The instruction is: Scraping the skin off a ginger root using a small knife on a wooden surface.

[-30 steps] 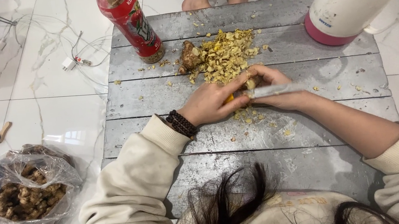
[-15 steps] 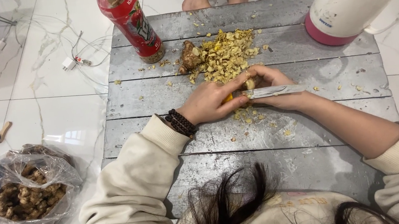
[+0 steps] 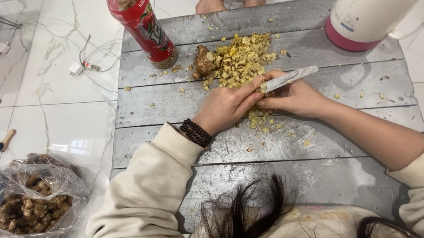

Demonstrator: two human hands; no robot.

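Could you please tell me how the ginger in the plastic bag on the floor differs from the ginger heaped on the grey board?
The bagged ginger is brown, lumpy and whole; the heap on the board is pale yellow and in small bits. The bagged ginger sits inside a clear bag on the white floor, away from both hands; the heap lies loose on the grey board, just beyond the left hand and right hand. One brown unpeeled lump beside the heap resembles the bagged pieces.

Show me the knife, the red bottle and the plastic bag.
knife (image 3: 291,77), head view, on the blade
red bottle (image 3: 142,26), head view, on the label
plastic bag (image 3: 25,208), head view, on its clear front
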